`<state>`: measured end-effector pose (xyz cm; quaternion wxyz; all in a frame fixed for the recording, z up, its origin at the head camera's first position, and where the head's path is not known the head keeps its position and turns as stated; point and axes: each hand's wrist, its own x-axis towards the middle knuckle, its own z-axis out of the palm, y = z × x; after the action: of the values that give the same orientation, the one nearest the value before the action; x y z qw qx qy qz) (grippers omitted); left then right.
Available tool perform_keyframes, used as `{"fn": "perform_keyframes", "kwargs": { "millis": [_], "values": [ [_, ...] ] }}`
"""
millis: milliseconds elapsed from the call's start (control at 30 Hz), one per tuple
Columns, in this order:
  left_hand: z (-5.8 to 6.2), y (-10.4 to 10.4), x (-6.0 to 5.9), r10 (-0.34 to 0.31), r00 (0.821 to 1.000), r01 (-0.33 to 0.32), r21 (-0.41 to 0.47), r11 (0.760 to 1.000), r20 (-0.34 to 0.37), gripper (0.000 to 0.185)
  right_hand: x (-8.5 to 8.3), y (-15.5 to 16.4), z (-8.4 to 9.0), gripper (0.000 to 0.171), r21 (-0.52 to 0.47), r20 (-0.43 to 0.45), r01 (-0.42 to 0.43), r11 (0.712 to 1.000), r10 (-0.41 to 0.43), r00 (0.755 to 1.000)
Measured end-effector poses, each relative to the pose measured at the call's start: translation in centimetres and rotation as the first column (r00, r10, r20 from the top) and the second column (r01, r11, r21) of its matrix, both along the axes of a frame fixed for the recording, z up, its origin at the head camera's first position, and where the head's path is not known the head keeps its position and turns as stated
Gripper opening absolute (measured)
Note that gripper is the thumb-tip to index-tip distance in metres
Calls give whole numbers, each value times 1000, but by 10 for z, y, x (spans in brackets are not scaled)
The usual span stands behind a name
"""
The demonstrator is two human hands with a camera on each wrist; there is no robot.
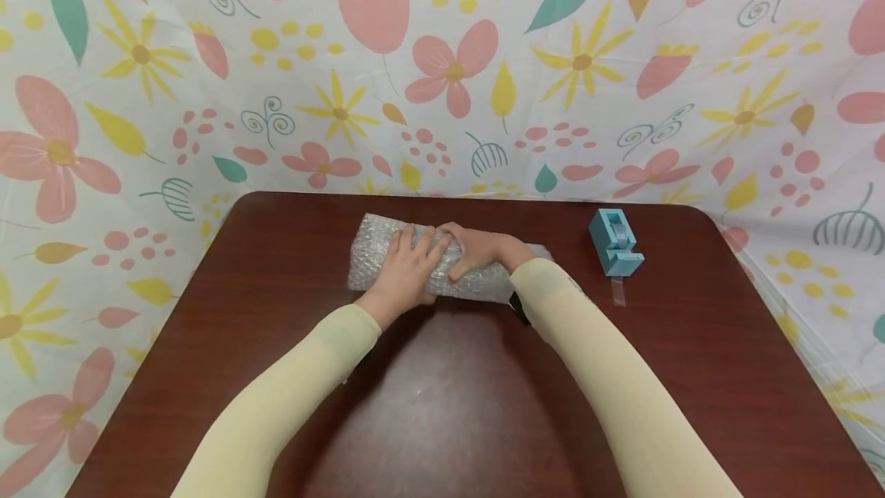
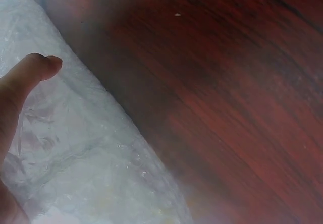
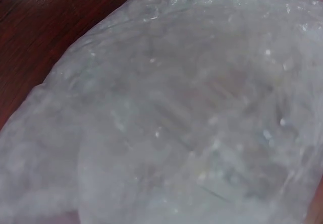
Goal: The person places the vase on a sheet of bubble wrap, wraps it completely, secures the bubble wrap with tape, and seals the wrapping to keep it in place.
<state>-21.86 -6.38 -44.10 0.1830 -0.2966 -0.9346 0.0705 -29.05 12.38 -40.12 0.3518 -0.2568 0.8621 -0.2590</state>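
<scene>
A roll of clear bubble wrap lies across the far middle of the table, its long side roughly left to right. My left hand holds it left of centre, fingers spread over the top and thumb on the near side. In the left wrist view that thumb rests against the bubble wrap. Arched over the roll just to the right, my right hand grips it with bent fingers and the thumb towards the near side. Bubble wrap fills most of the right wrist view; anything inside cannot be made out.
A light blue tape dispenser stands right of the roll, with a strip of clear tape hanging off its front. The dark red-brown wooden table ends at the back against a flower-patterned cloth.
</scene>
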Motion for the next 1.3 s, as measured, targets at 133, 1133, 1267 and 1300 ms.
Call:
{"fn": "perform_keyframes", "kwargs": {
  "millis": [133, 1133, 1267, 1300],
  "values": [
    [2, -2, -2, 5, 999, -6, 23, 1000, 49, 114, -1, -3, 2, 107, 16, -5, -4, 1000, 4, 1000],
    [10, 3, -18, -8, 964, -1, 36, 999, 266, 110, -10, 4, 0, 112, 100, -31, -12, 995, 16, 999],
    [12, 2, -19, 2, 965, -4, 5, 1000, 263, 111, -8, 3, 2, 107, 100, -97, -10, 995, 20, 995],
    [12, 1, -19, 3, 965, -4, 2, 1000, 261, 112, -7, 3, 2, 106, 99, -116, -8, 995, 20, 993]
  ]
}}
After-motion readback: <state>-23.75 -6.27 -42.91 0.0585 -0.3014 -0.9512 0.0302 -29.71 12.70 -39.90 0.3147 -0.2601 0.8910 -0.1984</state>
